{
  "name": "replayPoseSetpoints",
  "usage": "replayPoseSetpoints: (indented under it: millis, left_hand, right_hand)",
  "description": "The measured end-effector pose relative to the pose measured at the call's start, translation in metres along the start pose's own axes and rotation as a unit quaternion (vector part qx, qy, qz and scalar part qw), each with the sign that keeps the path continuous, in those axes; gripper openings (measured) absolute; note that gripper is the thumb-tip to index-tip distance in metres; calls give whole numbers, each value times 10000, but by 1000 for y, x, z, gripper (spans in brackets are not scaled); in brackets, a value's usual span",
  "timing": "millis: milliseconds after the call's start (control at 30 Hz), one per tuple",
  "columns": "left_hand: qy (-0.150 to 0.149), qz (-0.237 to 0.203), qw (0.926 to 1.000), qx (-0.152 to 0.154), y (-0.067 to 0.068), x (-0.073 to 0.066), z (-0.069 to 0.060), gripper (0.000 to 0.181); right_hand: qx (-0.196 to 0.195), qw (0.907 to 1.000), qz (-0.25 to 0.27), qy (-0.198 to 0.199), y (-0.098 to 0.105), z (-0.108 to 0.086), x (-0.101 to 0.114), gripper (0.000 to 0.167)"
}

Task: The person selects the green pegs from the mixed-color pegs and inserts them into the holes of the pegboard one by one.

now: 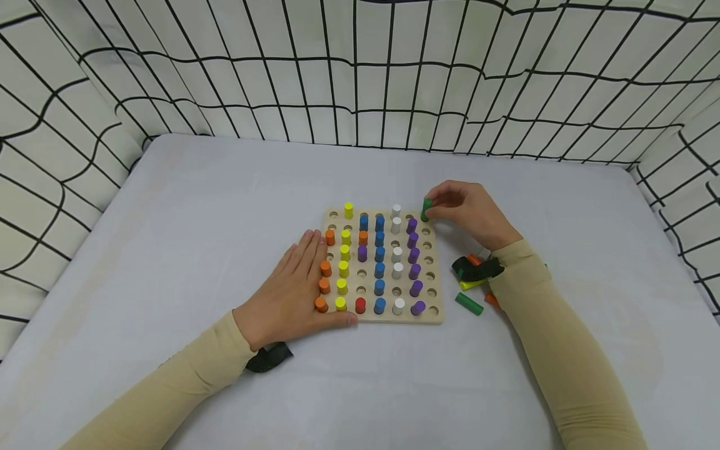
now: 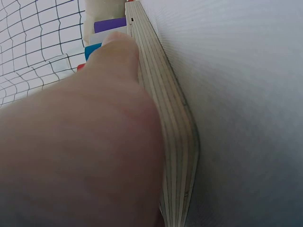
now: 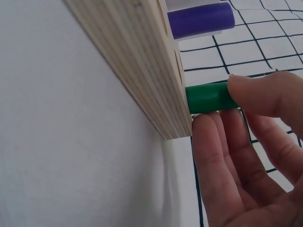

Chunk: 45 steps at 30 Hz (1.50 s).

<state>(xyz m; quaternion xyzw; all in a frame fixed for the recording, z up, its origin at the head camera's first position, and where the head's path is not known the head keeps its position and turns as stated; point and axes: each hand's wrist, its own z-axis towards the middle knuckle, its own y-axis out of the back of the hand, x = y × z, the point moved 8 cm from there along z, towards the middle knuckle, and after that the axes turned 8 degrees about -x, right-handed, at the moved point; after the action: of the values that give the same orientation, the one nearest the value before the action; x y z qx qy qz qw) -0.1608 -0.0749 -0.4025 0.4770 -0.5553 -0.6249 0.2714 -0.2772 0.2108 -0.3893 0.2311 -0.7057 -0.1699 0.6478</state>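
A wooden pegboard [image 1: 388, 317] lies on the table with orange, yellow, blue, white, purple and red pegs standing in its holes. At its far right corner my right hand [image 1: 475, 209] pinches a green peg [image 1: 425, 210] between thumb and fingers. In the right wrist view the green peg [image 3: 208, 98] stands upright from the board's corner, its lower end at the board's face. My left hand [image 1: 295, 300] rests flat along the board's left side, fingers straight, its thumb along the near edge. The left wrist view shows that thumb against the plywood edge [image 2: 161, 113].
Beside the right forearm lie a loose green peg [image 1: 469, 304], a yellow peg [image 1: 472, 284] and orange pegs [image 1: 492, 300], partly hidden by the sleeve and black wrist strap [image 1: 478, 269]. A black wire grid [image 1: 354, 69] stands behind the white-covered table [image 1: 253, 187].
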Motion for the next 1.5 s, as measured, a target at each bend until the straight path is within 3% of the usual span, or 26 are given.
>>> replayPoseSetpoints:
  millis: [633,1200,1500]
  left_hand:
    - [15,-38,10000,-38,0,1,-3,132]
    - [2,-52,9999,-97,-1,3,-7,130]
    - [-138,49,9998,-152,1,-1,-2,131]
  right_hand:
    - [141,9999,-74,-17,0,-3,4,28]
    - [-50,9995,-13,320,7,-10,21,29]
    - [-195,9987,12,463,15,-20,33,31]
